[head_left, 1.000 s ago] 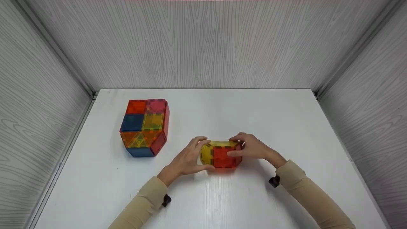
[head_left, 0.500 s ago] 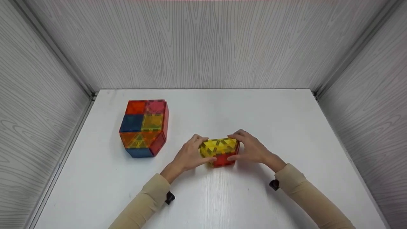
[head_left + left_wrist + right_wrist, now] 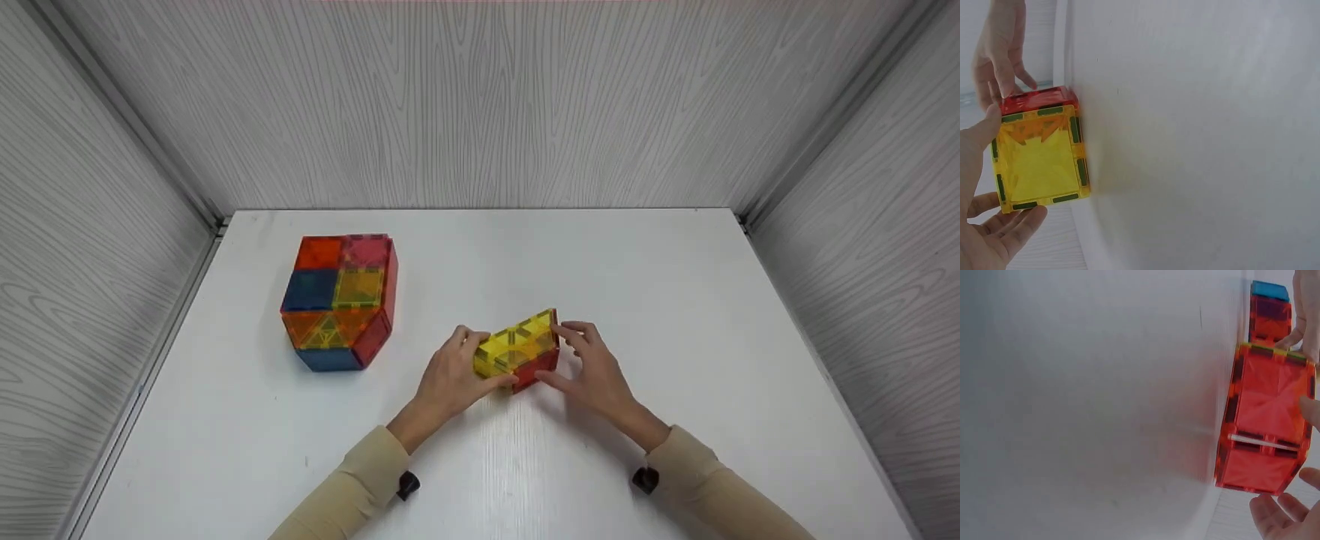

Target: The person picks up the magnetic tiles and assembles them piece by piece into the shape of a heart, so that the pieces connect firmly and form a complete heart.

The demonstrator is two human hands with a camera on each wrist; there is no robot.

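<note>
A small block of see-through magnetic tiles (image 3: 517, 346) stands on the table, yellow triangles on top and red squares on its near and right sides. My left hand (image 3: 450, 379) grips its left end, thumb on the near side, fingers behind. In the left wrist view a yellow square tile (image 3: 1044, 163) faces me between that thumb and fingers. My right hand (image 3: 600, 379) is loosely spread at the right end, thumb by the near red face and index fingertip by the top edge. The right wrist view shows gaps between its other fingers (image 3: 1269, 514) and the red tiles (image 3: 1272, 396).
A larger magnetic-tile build (image 3: 337, 289) in red, pink, blue, yellow and orange stands to the left on the white table (image 3: 637, 277). Grey wood-grain panels (image 3: 480, 105) enclose the table at the back and both sides.
The block tipped so its yellow triangle face came on top, then turned with its right end swinging away from me. My right hand has drawn back towards me and loosened.
</note>
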